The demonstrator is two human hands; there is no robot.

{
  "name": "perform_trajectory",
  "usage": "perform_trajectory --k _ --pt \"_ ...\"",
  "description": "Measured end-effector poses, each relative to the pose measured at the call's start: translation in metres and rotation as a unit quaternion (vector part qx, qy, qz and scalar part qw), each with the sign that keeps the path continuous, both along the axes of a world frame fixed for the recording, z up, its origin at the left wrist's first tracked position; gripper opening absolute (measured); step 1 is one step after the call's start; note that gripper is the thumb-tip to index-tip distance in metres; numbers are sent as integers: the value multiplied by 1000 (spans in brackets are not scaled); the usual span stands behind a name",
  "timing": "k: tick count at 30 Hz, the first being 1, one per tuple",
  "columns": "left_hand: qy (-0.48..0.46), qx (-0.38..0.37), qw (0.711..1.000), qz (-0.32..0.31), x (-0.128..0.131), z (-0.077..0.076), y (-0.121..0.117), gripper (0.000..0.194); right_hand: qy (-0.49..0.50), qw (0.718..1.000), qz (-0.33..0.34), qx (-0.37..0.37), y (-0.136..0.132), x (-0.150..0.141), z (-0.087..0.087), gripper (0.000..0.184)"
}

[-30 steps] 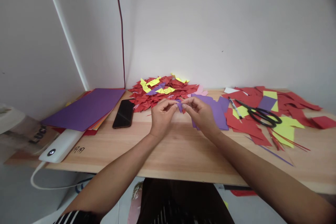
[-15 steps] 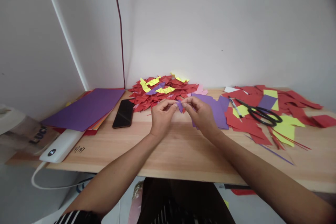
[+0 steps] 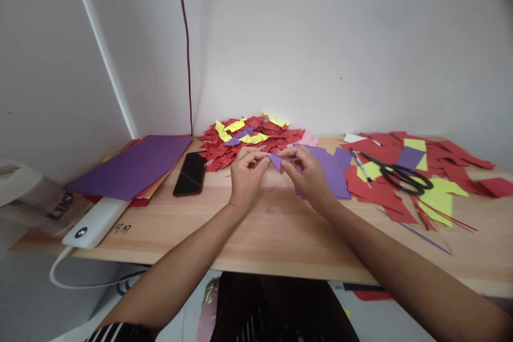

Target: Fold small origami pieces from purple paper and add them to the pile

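Note:
Between my two hands is a small piece of purple paper (image 3: 274,160), folded, with a triangular face turned toward me. My left hand (image 3: 247,175) pinches its left end between thumb and forefinger. The right end sits in the pinch of my right hand (image 3: 308,172). Just behind my hands lies a heap of folded red paper pieces (image 3: 224,156), with several yellow ones and a purple one on top. Cut purple paper sheets (image 3: 334,171) lie beside and partly under my right hand.
Black-handled scissors (image 3: 404,177) and a pen (image 3: 359,163) lie on red and yellow paper scraps (image 3: 387,200) at the right. A phone (image 3: 189,173), a purple sheet stack (image 3: 132,168), a white power bank (image 3: 94,227) with a cable and a clear plastic container (image 3: 44,206) stand left.
The purple paper between my fingers has turned, so a wider triangular face now shows. Both hands keep their pinch in nearly the same place.

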State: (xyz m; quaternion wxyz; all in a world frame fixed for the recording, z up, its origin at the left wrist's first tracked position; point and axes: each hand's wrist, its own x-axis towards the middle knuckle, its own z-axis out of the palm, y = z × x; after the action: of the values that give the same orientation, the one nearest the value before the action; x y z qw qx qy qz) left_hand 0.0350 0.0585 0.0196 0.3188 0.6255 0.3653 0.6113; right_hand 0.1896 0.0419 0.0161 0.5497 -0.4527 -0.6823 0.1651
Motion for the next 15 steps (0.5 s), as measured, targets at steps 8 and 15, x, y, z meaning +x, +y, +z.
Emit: perform_trajectory --k 8,15 --pt "67 -15 998 -18 1 6 -4 8 60 995 22 -75 4 2 -3 16" --pt "0 -95 993 -75 0 5 -1 10 131 982 64 -124 4 1 -4 17"
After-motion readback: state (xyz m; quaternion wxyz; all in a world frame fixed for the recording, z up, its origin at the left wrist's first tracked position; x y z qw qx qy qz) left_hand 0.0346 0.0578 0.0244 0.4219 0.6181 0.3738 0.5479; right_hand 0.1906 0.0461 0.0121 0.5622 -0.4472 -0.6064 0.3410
